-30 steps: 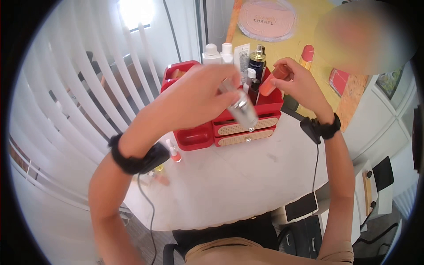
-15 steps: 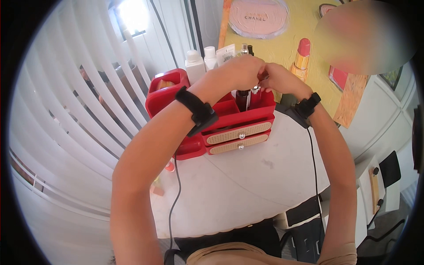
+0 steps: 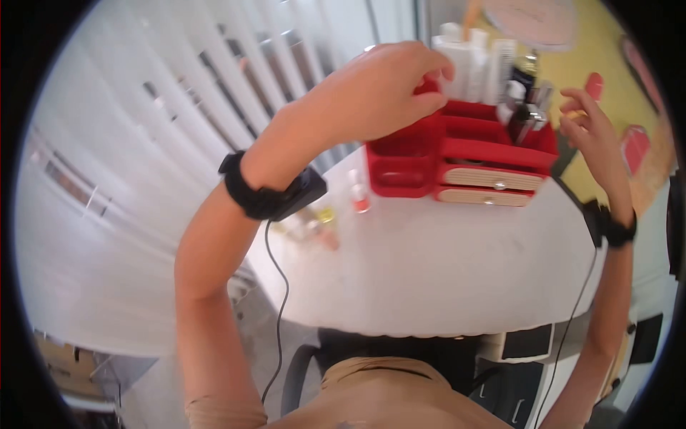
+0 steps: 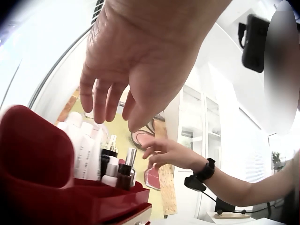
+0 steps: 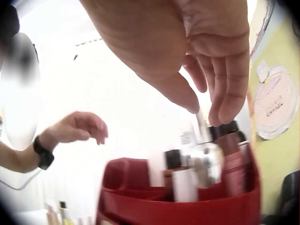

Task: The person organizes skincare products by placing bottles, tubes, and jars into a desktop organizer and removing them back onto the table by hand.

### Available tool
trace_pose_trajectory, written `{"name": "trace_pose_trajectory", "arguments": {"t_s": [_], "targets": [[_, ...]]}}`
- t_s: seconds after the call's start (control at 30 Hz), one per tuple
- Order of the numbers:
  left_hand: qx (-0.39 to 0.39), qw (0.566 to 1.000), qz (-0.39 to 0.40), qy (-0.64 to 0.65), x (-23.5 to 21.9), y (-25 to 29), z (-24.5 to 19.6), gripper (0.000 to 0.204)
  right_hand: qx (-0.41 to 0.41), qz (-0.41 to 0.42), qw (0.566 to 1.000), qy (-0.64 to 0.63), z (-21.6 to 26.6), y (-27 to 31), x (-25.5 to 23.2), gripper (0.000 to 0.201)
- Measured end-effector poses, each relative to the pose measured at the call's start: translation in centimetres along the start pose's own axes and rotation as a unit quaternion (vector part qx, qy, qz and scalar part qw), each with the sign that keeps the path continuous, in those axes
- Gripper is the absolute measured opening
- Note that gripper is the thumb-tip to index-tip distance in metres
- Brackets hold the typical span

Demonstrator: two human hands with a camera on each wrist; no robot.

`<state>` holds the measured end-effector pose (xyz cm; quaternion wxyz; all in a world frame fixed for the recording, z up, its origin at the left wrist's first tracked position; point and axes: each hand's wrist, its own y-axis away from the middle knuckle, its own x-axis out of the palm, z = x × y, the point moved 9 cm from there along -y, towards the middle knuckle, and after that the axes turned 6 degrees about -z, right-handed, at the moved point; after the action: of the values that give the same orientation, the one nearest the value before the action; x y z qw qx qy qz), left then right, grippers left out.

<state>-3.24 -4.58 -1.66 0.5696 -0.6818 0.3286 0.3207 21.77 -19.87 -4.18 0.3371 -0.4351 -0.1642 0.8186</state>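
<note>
My left hand hangs over the left part of the red organizer, its fingers loosely bent around nothing. The left wrist view shows this hand with fingers apart. Off the organizer's right side is my right hand, empty and relaxed. In the right wrist view, the right hand is above the upright bottles. A silver-capped item stands beside a dark bottle in the organizer. A reddish tube stands in its compartment. White bottles stand at the back.
A small coral bottle stands on the white table in front of the organizer, with several blurred small items left of it. White blinds line the left. A yellow painted board stands behind.
The hands have moved apart from where they met above the bottles. The silver-capped item and coral tube have been let go. The head view has shifted, placing the organizer farther right.
</note>
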Motion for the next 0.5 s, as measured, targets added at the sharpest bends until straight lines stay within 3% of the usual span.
{"name": "trace_pose_trajectory", "arguments": {"t_s": [0.07,0.1,0.17,0.2,0.27,0.33,0.43,0.5], "targets": [[-0.033,0.999,0.034,-0.011,-1.3,5.6,2.2,0.027,0.032,0.112,0.987,-0.108,3.9,3.2,5.5,0.032],[-0.035,0.998,0.048,-0.032,-1.2,8.2,3.8,0.027,-0.007,0.159,0.983,-0.091,6.1,4.8,8.7,0.032],[-0.15,0.975,0.157,-0.035,-1.3,12.6,6.3,0.03,-0.055,0.239,0.957,-0.152,9.7,7.6,15.9,0.04],[-0.154,0.975,0.154,-0.038,-1.8,14.4,6.8,0.03,-0.115,0.292,0.947,-0.074,12.1,9.0,19.0,0.043],[-0.229,0.946,0.22,-0.061,-1.2,18.7,9.0,0.031,-0.179,0.301,0.93,-0.111,14.1,11.6,25.7,0.047],[-0.243,0.944,0.212,-0.068,-1.2,21.9,9.8,0.03,-0.214,0.267,0.94,-0.016,16.9,12.7,29.9,0.044],[-0.276,0.934,0.221,-0.052,-0.2,25.3,10.9,0.028,-0.235,0.328,0.915,-0.019,17.8,13.9,35.7,0.035],[-0.276,0.933,0.23,-0.012,0.5,26.2,10.8,0.028,-0.267,0.323,0.908,-0.011,17.2,14.8,38.6,0.03]]}}
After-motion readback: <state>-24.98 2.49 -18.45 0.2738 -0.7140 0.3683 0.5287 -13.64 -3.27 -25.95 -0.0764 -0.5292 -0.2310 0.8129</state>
